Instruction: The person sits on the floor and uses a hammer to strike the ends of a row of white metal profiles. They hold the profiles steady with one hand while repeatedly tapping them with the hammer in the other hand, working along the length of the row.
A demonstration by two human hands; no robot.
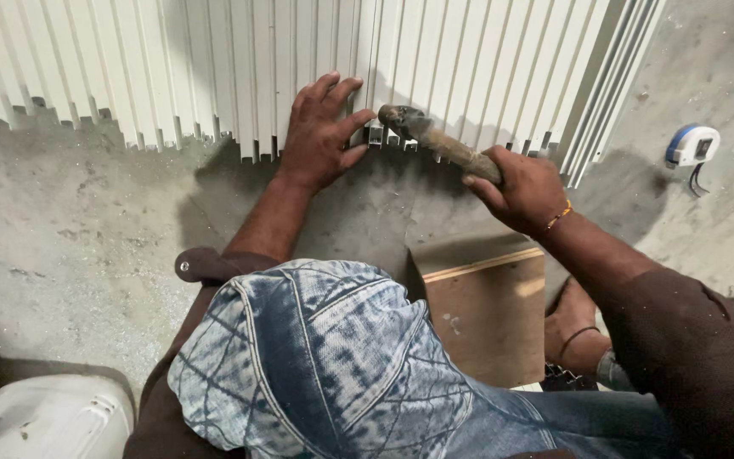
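Your knee in bleached blue denim [333, 365] fills the bottom of the view, with a brown wooden board [490, 310] on the concrete floor [70, 229] beside it. Past that, your left hand [320, 136] is spread flat, fingers wide, pressing on the white ribbed metal panels [239, 68] right at their lower ends. Your right hand [524, 187] is wrapped tight around the worn wooden handle of a hammer [435, 140], wrist cocked, the metal head right at the panel ends beside your left fingertips. Those thin panels look stiff but probably dent easily, and the hammer looks head-heavy, so gripping low on the handle makes sense. A white-and-blue tape measure [691, 146] sits well off to the right.
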